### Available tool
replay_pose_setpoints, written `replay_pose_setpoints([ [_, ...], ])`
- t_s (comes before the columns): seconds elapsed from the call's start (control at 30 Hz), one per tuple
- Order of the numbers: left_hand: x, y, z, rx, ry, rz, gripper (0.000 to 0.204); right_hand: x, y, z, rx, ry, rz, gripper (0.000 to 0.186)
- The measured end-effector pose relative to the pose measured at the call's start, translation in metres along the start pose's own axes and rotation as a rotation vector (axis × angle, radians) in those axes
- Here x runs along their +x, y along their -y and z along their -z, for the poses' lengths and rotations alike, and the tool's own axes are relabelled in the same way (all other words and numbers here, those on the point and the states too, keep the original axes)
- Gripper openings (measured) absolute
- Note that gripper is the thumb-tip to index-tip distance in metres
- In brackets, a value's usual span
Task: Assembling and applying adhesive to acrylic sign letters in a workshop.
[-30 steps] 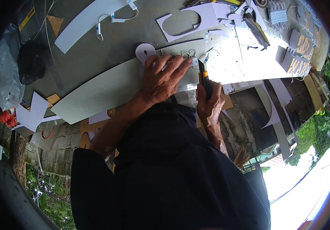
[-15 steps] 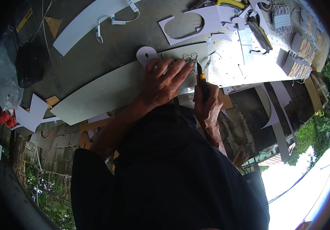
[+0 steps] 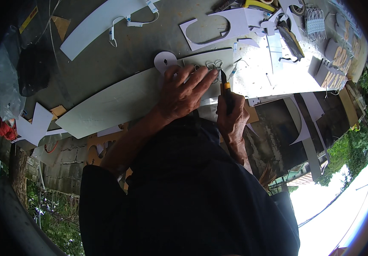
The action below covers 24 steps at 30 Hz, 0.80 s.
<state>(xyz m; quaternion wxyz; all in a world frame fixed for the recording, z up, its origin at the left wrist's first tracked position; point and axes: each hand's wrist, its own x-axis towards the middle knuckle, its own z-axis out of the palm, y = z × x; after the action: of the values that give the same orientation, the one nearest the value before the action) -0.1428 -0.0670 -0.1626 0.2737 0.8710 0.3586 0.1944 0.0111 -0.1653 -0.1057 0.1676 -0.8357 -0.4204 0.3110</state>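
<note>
A long pale panel [image 3: 115, 100] with a curved edge lies across the near side of the table. My left hand [image 3: 181, 91] rests on it, fingers spread and stretched out; its index fingertip presses beside thin looped wires [image 3: 214, 65]. What lies beneath the fingers is hidden. In my right hand [image 3: 234, 113] is a black and yellow utility knife [image 3: 227, 87], its dark blade pointing away from me. The blade tip is close to the wires and the left index fingertip. A white disc [image 3: 165, 60] with a small dark hole sits just beyond the left knuckles.
A curved white strip [image 3: 92, 30] with wired modules lies at the far left. White cutouts [image 3: 239, 23] and a bundle of wired modules [image 3: 315, 23] are at the far right. A white angular piece [image 3: 36, 123] and plastic bags [image 3: 6, 81] are on the left.
The knife's blade tip has shifted slightly relative to the wires. Both hands stay in nearly the same place, and the view has moved a little.
</note>
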Motion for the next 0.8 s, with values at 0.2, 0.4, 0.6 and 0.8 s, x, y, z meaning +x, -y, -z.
replay_pose_setpoints([
  [0.2, -0.0010, 0.0005, -0.0019, 0.012, -0.017, 0.001, 0.051, 0.0023, 0.0019, 0.0021, -0.031, 0.004, 0.012, 0.019],
  [0.4, 0.0024, -0.0014, 0.0021, 0.001, -0.021, 0.008, 0.043, 0.0010, 0.0007, 0.0012, -0.006, -0.003, 0.005, 0.019],
  [0.6, -0.0008, -0.0002, -0.0012, -0.006, -0.009, 0.004, 0.054, 0.0004, 0.0026, 0.0022, -0.031, 0.011, -0.006, 0.019],
  [0.8, -0.0002, -0.0003, -0.0029, 0.000, -0.026, -0.003, 0.051, 0.0019, 0.0053, 0.0026, -0.010, 0.016, -0.007, 0.020],
])
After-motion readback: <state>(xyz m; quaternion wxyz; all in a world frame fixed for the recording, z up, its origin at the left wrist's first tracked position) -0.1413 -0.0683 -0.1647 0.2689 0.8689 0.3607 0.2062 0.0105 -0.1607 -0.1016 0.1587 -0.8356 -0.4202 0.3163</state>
